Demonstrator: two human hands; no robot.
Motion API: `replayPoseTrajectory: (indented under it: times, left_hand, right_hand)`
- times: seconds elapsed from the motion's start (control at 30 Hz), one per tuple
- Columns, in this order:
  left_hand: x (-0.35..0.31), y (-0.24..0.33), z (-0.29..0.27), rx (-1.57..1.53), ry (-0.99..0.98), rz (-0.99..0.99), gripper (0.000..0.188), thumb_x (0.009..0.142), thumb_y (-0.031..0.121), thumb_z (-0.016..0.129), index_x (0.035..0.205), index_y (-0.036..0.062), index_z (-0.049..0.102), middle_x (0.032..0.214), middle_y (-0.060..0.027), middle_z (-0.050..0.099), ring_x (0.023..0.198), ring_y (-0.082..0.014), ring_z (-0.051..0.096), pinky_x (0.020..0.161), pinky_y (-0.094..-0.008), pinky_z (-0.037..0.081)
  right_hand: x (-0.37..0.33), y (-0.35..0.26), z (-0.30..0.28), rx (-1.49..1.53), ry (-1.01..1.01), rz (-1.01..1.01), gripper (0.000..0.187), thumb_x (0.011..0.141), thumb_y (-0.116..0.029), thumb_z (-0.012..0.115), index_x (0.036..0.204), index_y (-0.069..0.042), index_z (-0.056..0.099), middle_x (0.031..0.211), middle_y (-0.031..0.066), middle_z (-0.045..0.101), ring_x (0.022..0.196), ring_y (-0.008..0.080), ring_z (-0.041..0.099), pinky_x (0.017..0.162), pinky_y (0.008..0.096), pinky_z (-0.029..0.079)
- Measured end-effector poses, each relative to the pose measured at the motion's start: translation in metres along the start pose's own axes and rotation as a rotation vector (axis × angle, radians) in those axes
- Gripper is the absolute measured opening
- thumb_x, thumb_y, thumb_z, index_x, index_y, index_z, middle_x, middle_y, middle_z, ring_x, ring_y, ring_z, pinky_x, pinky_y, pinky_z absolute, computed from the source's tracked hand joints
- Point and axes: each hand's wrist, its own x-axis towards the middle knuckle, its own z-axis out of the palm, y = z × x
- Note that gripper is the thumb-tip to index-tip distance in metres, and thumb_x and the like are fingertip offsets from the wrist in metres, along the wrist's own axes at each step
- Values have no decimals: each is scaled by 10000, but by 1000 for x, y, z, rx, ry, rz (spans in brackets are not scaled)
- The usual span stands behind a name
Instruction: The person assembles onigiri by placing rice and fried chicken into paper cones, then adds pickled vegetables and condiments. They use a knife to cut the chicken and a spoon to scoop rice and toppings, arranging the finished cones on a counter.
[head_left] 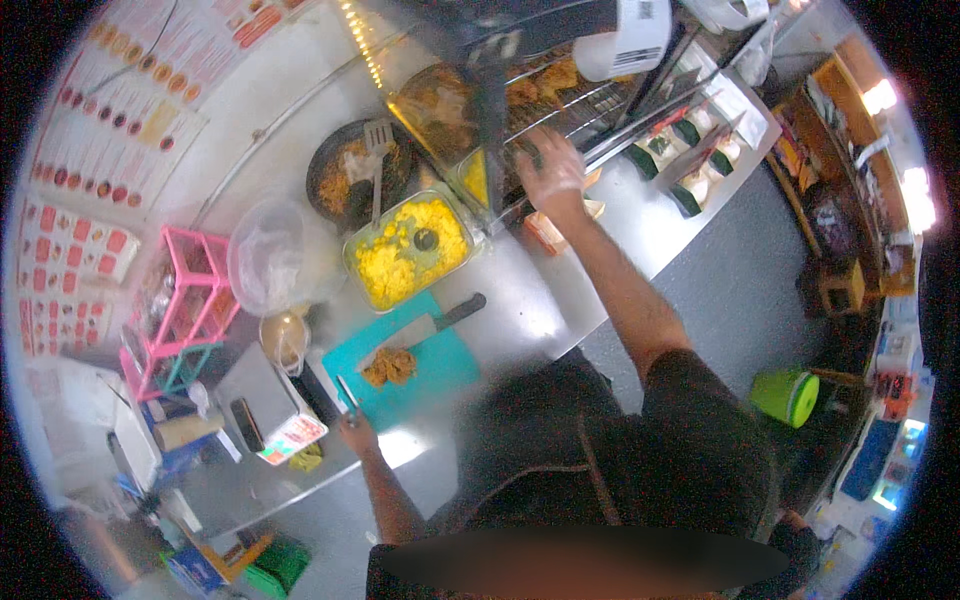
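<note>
Dark shirt (700,440) nearest the camera, both arms out over a steel worktop (515,295).
In the head view, the left hand (356,433) has its fingers closed around a slim utensil (346,392) — its kind unclear — at the edge of a teal board (450,375), where browned food (390,367) lies just beside a knife (430,328). The right hand (553,182) is by a wire rack (603,100), fingers spread — whether touching anything, I cannot tell.

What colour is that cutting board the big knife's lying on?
The cutting board is turquoise; it shows in the head view.
</note>
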Motion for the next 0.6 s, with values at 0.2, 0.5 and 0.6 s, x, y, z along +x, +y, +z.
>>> replayPoseTrajectory:
  times: [0.2,0.5,0.6]
  left_hand:
    - [0,-32,24,-267,9,-251,487,932,267,769,1255,-75,641,1081,-237,701,1027,-377,683,850,-464,565]
    - [-129,51,18,105,408,-70,522,1031,336,657,1405,-13,551,1367,-274,524,1218,-437,557,983,-523,516]
    - [-188,74,17,93,295,-167,485,1053,324,630,1388,-17,555,1333,-270,540,1203,-420,565,1007,-523,500]
  right_hand:
    - [81,20,114,-178,-289,-297,363,907,-362,666,1161,-119,754,1110,145,775,1050,380,722,873,551,576]
    - [115,-1,180,-151,-715,-127,344,900,-355,665,1129,-116,761,1100,145,776,1031,376,724,861,546,578]
    - [125,-4,194,-158,-744,-115,338,898,-352,665,1118,-116,763,1097,146,776,1025,374,725,857,545,578]
